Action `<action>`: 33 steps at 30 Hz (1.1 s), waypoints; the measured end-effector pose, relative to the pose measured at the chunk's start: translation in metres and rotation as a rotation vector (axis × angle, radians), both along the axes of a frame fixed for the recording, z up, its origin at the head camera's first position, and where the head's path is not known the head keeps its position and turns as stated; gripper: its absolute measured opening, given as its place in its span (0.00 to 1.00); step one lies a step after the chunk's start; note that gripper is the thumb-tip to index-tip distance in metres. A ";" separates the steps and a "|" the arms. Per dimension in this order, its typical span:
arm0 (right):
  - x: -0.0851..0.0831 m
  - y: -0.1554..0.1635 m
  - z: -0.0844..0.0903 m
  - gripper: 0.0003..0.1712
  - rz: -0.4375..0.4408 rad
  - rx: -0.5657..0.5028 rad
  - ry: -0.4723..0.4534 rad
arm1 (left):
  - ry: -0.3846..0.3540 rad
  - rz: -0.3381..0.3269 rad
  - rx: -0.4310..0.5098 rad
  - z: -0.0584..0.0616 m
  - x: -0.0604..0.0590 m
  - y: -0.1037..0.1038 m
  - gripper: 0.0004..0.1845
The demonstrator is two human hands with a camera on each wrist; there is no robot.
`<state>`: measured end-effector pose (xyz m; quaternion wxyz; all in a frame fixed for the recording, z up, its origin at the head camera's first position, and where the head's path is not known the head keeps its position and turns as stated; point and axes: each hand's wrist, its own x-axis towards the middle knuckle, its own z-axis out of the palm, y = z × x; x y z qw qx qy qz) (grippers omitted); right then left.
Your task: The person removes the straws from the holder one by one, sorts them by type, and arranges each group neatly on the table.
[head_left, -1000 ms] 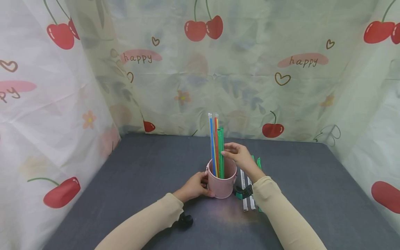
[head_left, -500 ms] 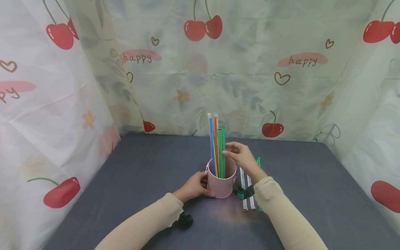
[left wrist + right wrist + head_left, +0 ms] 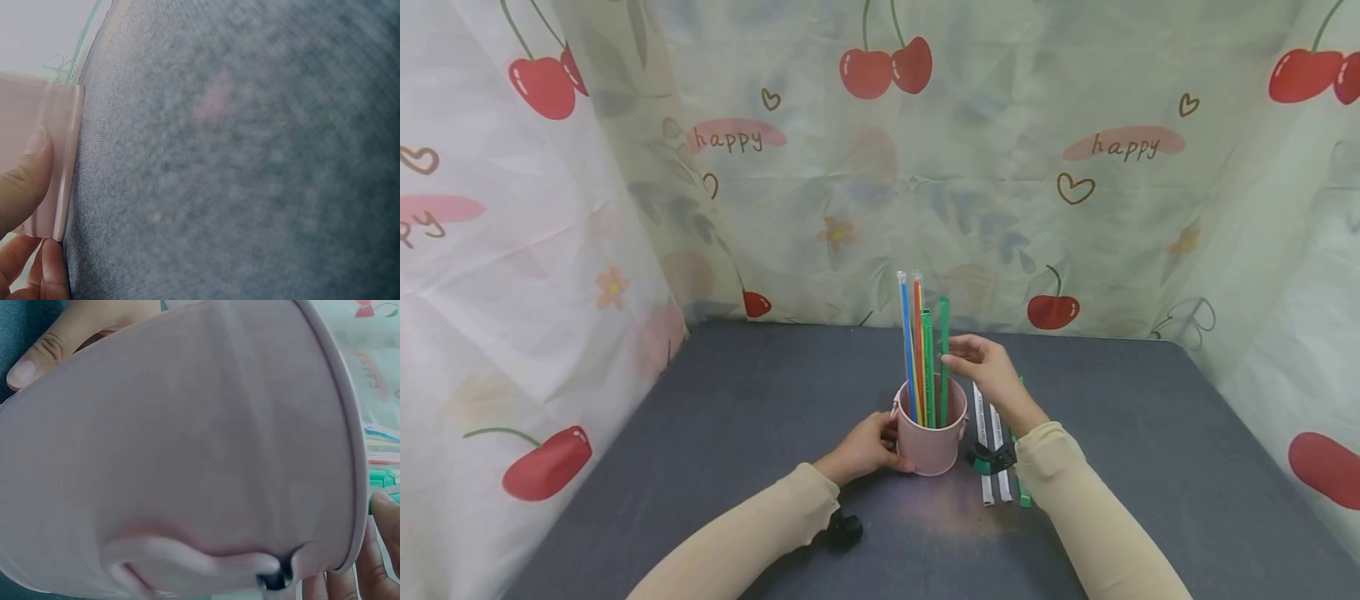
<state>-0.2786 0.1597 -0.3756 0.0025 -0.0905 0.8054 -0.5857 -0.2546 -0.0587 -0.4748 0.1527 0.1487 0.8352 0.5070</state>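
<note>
A pink bucket (image 3: 928,446) stands on the dark grey table (image 3: 737,417) with blue, red, yellow and green straws (image 3: 917,333) upright in it. My left hand (image 3: 886,442) grips the bucket's left side; in the left wrist view its thumb (image 3: 22,181) presses the pink wall (image 3: 44,119). Just above the rim, my right hand (image 3: 952,360) pinches one green straw (image 3: 943,325), which stands higher than the other green ones with its lower end still inside. The right wrist view is filled by the bucket (image 3: 187,456), with the right hand's fingertips (image 3: 384,509) at the rim.
Two white wrapped straws (image 3: 988,467) and a green one (image 3: 1021,487) lie on the table right of the bucket, partly under my right forearm. Cherry-print curtains (image 3: 880,167) close in the back and both sides.
My right hand has raised one green straw a little, so its top now stands above the other green straws. The left hand and the bucket have stayed put.
</note>
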 end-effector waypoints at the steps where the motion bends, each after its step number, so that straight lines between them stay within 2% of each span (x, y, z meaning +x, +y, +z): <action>1: 0.000 0.001 0.000 0.24 -0.001 -0.005 0.000 | -0.002 0.002 -0.002 0.000 0.000 0.000 0.39; 12: 0.000 0.004 0.005 0.21 -0.011 -0.057 0.009 | -0.011 0.004 -0.006 0.003 0.001 0.000 0.39; 21: -0.001 0.007 0.012 0.22 -0.033 -0.102 -0.017 | -0.018 0.002 -0.001 0.005 0.003 0.000 0.38; 33: -0.001 0.011 0.019 0.23 0.000 -0.200 0.006 | -0.021 0.007 -0.006 0.004 0.002 0.000 0.38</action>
